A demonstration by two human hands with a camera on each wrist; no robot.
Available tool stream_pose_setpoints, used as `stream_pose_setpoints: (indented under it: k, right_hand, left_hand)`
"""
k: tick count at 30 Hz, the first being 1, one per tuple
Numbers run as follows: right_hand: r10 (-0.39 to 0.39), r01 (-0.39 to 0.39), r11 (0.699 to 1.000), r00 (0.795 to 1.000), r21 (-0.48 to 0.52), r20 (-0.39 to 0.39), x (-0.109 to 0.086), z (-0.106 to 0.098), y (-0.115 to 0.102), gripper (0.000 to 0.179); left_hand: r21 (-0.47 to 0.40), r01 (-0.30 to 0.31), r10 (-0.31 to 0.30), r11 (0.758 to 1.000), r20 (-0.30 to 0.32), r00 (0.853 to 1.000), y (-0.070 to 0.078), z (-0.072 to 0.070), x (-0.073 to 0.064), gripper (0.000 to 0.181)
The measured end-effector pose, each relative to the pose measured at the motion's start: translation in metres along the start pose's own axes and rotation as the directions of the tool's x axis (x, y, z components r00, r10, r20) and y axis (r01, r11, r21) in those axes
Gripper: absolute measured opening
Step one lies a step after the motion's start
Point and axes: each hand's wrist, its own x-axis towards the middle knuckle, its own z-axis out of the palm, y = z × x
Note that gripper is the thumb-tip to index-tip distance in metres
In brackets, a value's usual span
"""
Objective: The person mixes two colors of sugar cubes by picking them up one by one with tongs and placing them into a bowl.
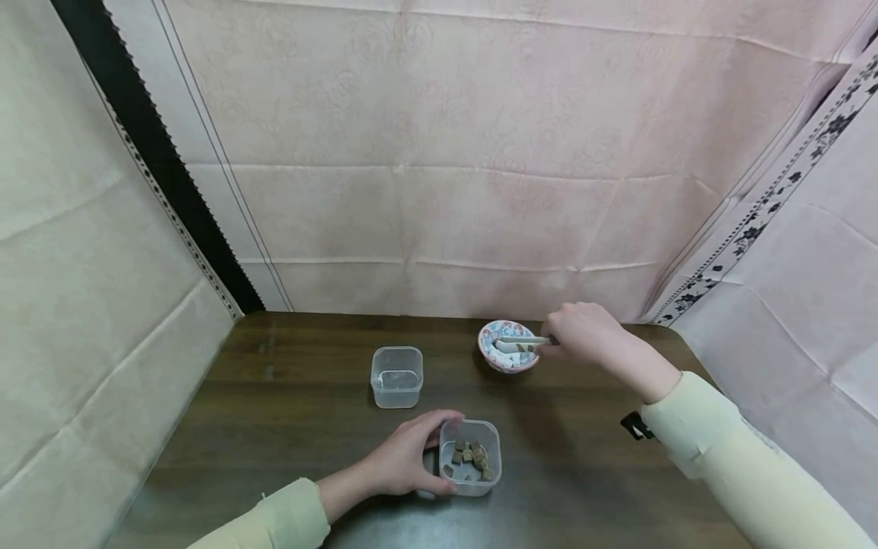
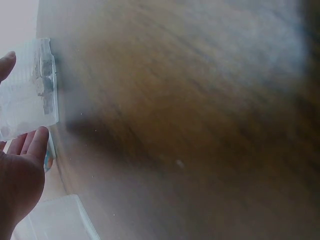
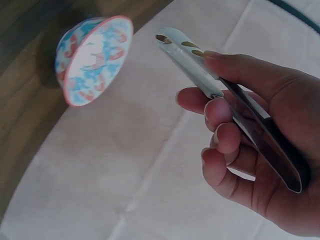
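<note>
A right hand (image 1: pixel 583 332) grasps slim tongs with dark metal handles and pale, slotted tips (image 3: pixel 187 62), thumb on one arm, fingers curled beneath the other, at the far side of a brown wooden worktop (image 1: pixel 295 427). The tips reach over a small round bowl (image 3: pixel 102 60) patterned in blue, white and red. Nearer to me, the left hand (image 1: pixel 405 457) grips a squarish, translucent plastic tub (image 1: pixel 469 489) between thumb and fingers; small brownish cubes (image 1: pixel 469 456) lie inside it. A second squarish clear tub (image 1: pixel 397 396) stands just beyond that hand. Pale patterned cloth (image 1: pixel 446 152) hangs behind.

The step in hand appears to be tong work at the bowl, with the gripped tub kept steady; the next move, I judge, calls for a measured squeeze and tips held clear of the bowl's rim.

A dark patch shows at the tong tips, but I cannot tell whether it is a pinched piece or shadow. The tongs mask part of the bowl's inside. The left-wrist view crops the gripped tub and blurs its contents; a pale shape by the left thumb is too obscured to name.
</note>
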Motion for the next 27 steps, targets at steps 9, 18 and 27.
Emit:
stream_pose_setpoints:
  k: [9,18,27]
  right_hand:
    - [0.065,-0.071,0.996,0.993,0.056,0.098,0.032,0.024,0.022,0.056]
    - [0.084,-0.098,0.993,0.977,0.064,0.193,0.048,0.045,0.033,0.044]
    - [0.135,-0.154,0.986,0.957,0.057,0.256,0.057,0.056,0.036,0.042]
  left_hand:
    - [-0.017,0.005,-0.005,1.000,0.011,1.000,0.000,0.000,0.000,0.093]
    - [0.000,0.020,-0.020,1.000,0.023,1.000,-0.001,-0.001,0.001,0.092]
    - [0.000,0.025,-0.025,1.000,0.018,1.000,-0.001,0.000,0.001,0.092]
